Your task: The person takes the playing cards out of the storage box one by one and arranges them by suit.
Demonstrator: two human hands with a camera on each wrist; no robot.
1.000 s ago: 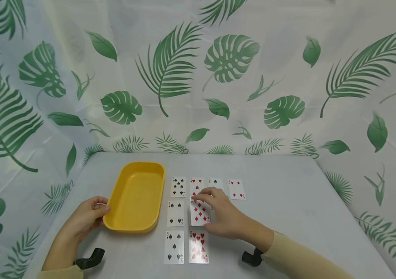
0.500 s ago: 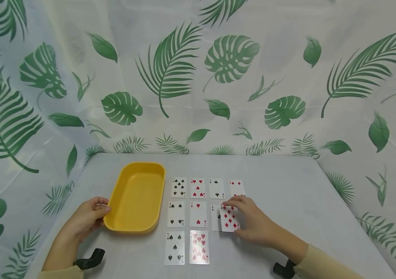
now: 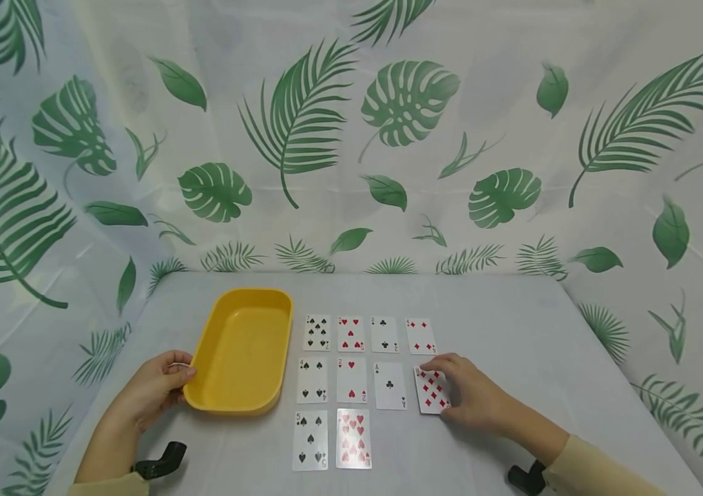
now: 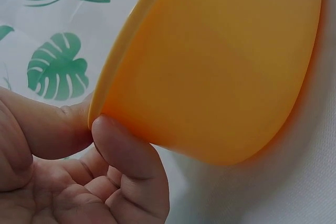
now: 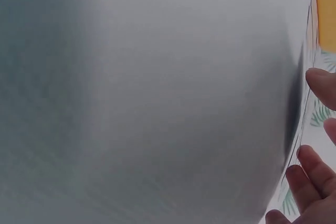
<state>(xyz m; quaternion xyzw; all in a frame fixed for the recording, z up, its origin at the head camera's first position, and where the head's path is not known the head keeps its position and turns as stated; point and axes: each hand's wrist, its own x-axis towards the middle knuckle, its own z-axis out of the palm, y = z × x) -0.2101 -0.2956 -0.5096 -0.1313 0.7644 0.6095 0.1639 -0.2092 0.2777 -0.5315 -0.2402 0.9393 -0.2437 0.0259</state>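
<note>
My left hand pinches the rim of a yellow plastic tray at its near left side. In the left wrist view, thumb and finger meet on the tray's rim. Over to the right, my right hand holds a playing card of diamonds by its far and near edges, face up, at or just above the table. That card is at the right end of the middle row, beside the ace of clubs. The right wrist view shows fingertips at its right edge; the card's outline is unclear there.
Above the held card lies the four of diamonds. Several other face-up cards form rows right of the tray, including the two of hearts, five of spades and a hearts card. A leaf-printed cloth hangs behind the table.
My right hand has carried the diamonds card rightward from over the two of hearts, past the ace of clubs, to the middle row's right end. The left hand and tray stay put.
</note>
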